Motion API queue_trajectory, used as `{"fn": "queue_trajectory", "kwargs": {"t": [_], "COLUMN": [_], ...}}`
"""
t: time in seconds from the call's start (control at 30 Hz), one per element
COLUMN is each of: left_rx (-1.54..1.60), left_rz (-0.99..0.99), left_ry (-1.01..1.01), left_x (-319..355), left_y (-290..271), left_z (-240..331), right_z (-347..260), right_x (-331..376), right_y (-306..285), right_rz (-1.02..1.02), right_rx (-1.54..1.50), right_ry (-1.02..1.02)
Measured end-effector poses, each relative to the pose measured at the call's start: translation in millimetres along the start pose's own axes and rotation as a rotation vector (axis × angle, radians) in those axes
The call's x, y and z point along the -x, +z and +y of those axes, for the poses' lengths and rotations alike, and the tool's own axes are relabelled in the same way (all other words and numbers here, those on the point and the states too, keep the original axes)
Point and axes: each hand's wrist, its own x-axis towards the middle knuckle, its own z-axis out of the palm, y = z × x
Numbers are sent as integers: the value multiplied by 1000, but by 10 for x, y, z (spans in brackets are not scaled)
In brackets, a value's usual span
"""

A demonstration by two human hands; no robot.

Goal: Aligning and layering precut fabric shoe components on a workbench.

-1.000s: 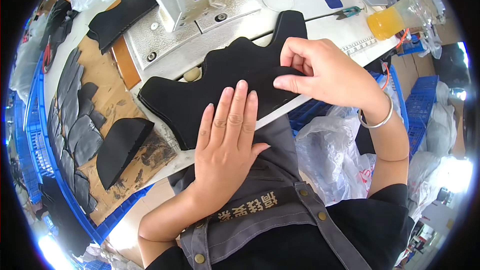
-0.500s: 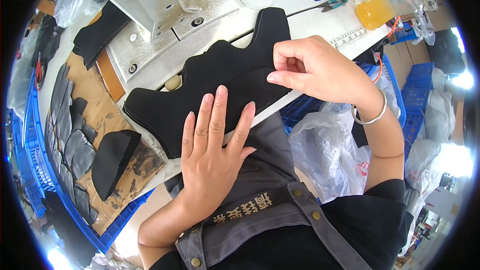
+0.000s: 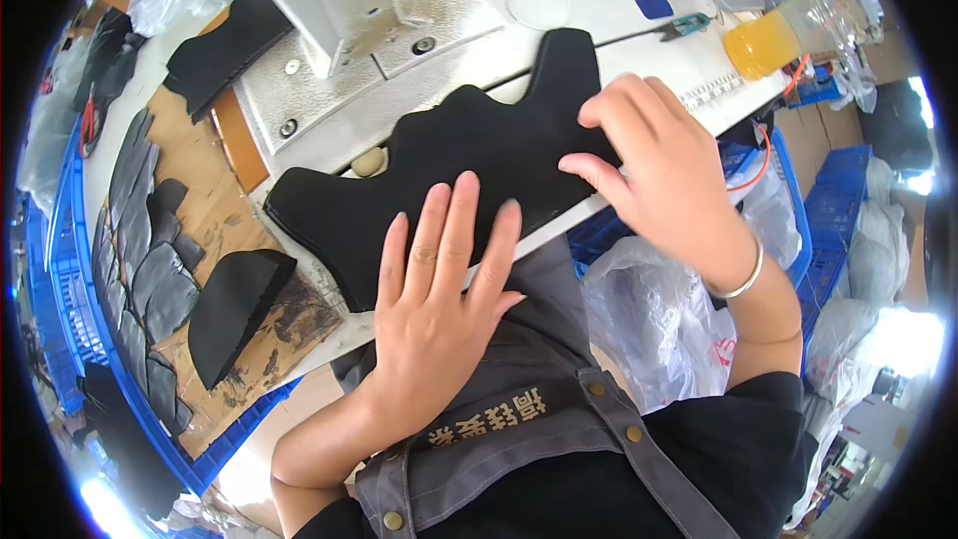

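A wide black sheet piece [image 3: 449, 155] with a wavy far edge, like thick fabric or foam, lies at the table's front edge. Its layered edge shows on the left side. My left hand [image 3: 434, 289] rests flat on its near part, fingers spread. Over the right part of the piece is my right hand [image 3: 669, 175], thumb and curled fingers apart with nothing visible between them. Whether its fingertips touch the black surface I cannot tell. Just beyond the piece stands a white machine [image 3: 294, 5] on a metal base plate.
Left lie a half-round black piece [image 3: 235, 309] and overlapping dark pieces [image 3: 130, 210] on brown board [image 3: 215, 200]. Far right are teal-handled thread snips [image 3: 687, 27] and a bottle of orange liquid [image 3: 763, 45]. A clear plastic bag [image 3: 649, 319] hangs below the table edge by blue crates [image 3: 833, 200].
My right hand has opened from a pinch near the black piece's right part. A curved edge seen there before no longer shows. The left hand stays flat; the whole view has shifted slightly.
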Motion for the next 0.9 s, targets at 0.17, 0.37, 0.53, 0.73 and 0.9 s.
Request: {"fn": "queue_trajectory", "kwargs": {"t": [0.17, 0.37, 0.53, 0.73, 0.9], "left_rx": [65, -152, -70, -268, -463], "left_rz": [-22, -30, 144, 349, 503], "left_ry": [-38, 3, -27, 80, -41], "left_x": [-49, 20, -201, -94, 148], "left_y": [-20, -153, -307, -751, -1479], "left_z": [5, -96, -125, -319, -906], "right_z": [-81, 263, 196, -56, -184], "right_x": [159, 50, -124, -122, 45], "right_y": [251, -10, -307, -696, -417], "right_rz": [-73, -14, 201, 325, 383], "right_rx": [45, 215, 380, 366, -12], "right_ry": [-307, -465, -739, -719, -554]}}
